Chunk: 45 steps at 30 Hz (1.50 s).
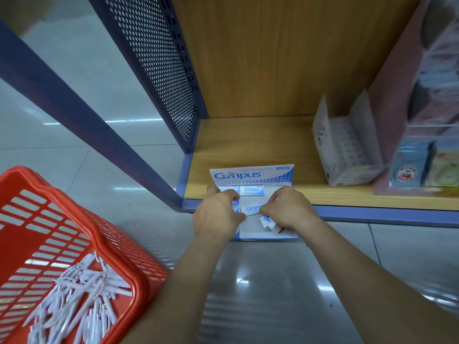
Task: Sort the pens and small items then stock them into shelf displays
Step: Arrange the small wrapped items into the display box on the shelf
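Left hand (218, 214) and right hand (289, 209) pinch an eraser (252, 209) by its ends inside the open display box (252, 175) at the shelf (248, 145) edge; seat it flat, label up, tight against the back row.

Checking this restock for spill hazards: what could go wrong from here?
1. The blue-and-white Campus cardboard display box juts out past the wooden shelf's front edge, so pressing down on it could tip it onto the floor.
2. The right hand and left hand pinch a small white Campus packet, while loose white-and-blue pieces sit under the right palm and may drop.
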{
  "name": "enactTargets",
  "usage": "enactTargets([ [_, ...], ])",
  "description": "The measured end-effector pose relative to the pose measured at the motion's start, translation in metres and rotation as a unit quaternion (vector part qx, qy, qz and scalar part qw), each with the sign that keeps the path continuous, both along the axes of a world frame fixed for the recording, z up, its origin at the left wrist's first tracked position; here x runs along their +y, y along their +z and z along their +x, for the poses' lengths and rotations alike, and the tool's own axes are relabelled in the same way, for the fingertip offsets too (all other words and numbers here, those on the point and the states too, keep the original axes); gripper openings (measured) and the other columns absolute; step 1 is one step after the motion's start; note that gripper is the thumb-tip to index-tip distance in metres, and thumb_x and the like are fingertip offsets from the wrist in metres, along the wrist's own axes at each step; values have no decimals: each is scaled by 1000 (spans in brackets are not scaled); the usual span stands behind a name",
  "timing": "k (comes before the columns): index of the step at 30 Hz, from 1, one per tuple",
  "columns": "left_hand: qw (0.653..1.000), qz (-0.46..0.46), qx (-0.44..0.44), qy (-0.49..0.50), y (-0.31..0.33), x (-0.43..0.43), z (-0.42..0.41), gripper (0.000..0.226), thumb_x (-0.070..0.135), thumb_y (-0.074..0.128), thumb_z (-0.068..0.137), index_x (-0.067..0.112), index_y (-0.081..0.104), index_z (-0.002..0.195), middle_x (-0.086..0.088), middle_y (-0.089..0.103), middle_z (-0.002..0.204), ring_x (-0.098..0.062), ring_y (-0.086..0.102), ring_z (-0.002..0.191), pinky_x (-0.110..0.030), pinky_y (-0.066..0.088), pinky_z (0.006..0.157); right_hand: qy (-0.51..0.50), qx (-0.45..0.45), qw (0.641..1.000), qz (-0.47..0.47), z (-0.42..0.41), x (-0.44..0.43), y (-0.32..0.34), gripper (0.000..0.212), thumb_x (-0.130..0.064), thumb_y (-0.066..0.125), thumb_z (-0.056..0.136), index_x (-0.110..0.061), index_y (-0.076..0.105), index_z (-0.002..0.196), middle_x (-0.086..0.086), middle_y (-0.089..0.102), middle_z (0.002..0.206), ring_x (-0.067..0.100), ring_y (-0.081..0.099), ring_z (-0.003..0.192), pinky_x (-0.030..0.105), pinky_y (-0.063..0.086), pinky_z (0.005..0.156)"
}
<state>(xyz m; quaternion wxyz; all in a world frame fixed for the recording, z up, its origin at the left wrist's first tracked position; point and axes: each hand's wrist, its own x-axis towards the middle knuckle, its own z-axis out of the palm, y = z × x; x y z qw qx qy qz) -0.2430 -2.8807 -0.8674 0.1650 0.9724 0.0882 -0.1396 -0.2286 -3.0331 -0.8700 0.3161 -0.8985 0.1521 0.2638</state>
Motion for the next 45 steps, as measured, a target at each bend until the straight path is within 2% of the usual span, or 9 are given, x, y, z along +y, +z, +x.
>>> enactTargets([
  [6,1000,-19,-14,10,-13,-5,2,33,38,73,77,28,58,105,4,46,116,-21,60,79,-27,41,66,-36,2,998,42,-6,1,0,25,-24,61,80,-6,70,96,8,73,76,24,70,70,32,55,67],
  [12,997,-39,-43,43,-18,-10,1,21,37,66,82,27,56,98,4,49,114,-22,59,81,-31,48,70,-139,25,970,196,-14,2,4,34,-14,62,83,3,62,112,10,49,65,11,43,28,25,28,48],
  [18,997,-40,-46,57,-19,-9,6,21,37,62,87,27,56,105,1,50,115,-24,59,84,-30,41,65,-155,55,952,260,-17,7,5,57,-17,62,84,-23,48,139,1,59,75,14,40,40,21,33,43],
  [23,995,-41,-49,72,-17,-9,8,22,38,62,86,28,57,105,1,52,114,-23,58,86,-29,39,66,-167,55,945,276,-15,7,4,55,-15,62,83,-27,51,136,2,60,76,16,42,44,23,34,46],
  [26,994,-49,-55,79,-17,-9,9,25,38,64,85,28,57,106,2,52,113,-22,58,88,-28,39,67,-186,27,941,282,-14,5,4,38,-16,62,85,-24,58,122,4,60,72,15,45,40,22,34,44],
  [30,972,-155,-96,148,-16,-3,9,17,35,65,84,27,62,99,5,63,107,-17,60,87,-28,46,73,-286,18,877,385,-13,-2,10,9,-17,64,89,-16,67,97,3,60,78,11,50,41,20,34,41],
  [34,968,-176,-81,158,-16,-2,8,10,31,69,81,27,64,88,8,67,98,-13,60,80,-26,47,72,-343,92,785,507,-15,-8,15,9,-17,65,89,-14,66,97,7,58,72,15,53,49,18,41,41],
  [40,996,-63,-32,54,-18,-11,10,27,39,70,79,35,60,104,5,61,102,-18,59,88,-27,45,69,-321,114,815,469,-23,-8,15,15,-8,61,87,-8,67,100,9,55,71,18,49,53,22,44,47],
  [45,996,-33,-55,56,-20,-16,10,25,40,65,84,31,55,105,1,61,101,-22,58,87,-28,40,64,-355,129,765,522,-28,-9,16,22,-6,56,87,-7,68,106,9,54,81,21,56,60,20,44,42],
])
